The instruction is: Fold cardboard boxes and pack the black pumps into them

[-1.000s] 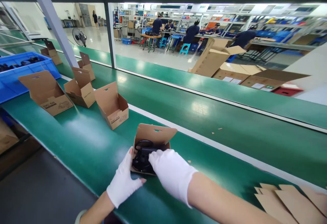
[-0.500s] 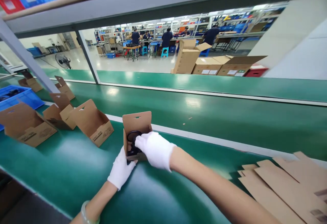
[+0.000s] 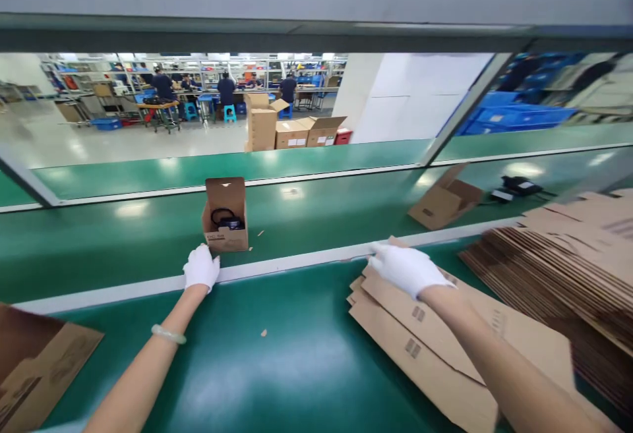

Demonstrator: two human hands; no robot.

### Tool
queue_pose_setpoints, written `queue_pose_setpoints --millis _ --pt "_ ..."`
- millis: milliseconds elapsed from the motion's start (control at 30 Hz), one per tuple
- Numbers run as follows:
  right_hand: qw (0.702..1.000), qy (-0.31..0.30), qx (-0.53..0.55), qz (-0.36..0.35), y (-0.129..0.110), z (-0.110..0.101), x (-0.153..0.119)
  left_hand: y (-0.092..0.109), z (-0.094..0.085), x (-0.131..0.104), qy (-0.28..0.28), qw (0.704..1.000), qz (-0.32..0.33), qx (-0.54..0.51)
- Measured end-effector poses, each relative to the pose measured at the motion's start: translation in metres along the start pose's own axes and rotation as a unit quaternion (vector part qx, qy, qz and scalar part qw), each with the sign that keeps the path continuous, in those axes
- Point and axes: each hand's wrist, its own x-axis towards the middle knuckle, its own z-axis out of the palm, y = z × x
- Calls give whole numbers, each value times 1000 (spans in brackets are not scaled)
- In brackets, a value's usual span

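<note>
Hands: both in white gloves.
Left hand [image 3: 201,267]: lies loosely curled at the white strip, grasping nothing, just short of the small open box [image 3: 226,215].
Right hand [image 3: 408,268]: fingers spread flat on the top flat carton blank [image 3: 425,327]; nothing pinched.
Small open box: upright on the far green belt [image 3: 123,242], lid flap raised, black cable coiled inside.
Blanks: fanned stack on the near green surface [image 3: 277,367].
Farther out: another open box [image 3: 444,199] lies to the right.
</note>
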Motion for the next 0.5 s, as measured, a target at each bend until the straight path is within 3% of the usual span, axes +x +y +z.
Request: queue_pose_setpoints --millis 100,167,300,367,433,500 --pt "991 8 -8 130 41 0 39 -4 8 -17 14 999 23 25" --pt "985 10 -5 175 59 6 59 -16 10 -37 12 999 33 33" --pt "985 -17 29 169 75 17 78 -44 -5 -82 21 998 58 31" --pt "989 -14 46 142 75 13 77 -46 -18 -112 18 997 79 2" --pt "992 6 55 111 70 2 68 -32 -29 -145 -42 989 135 -34" --pt "995 40 60 74 64 -15 53 -8 -31 -171 -188 946 260 -50"
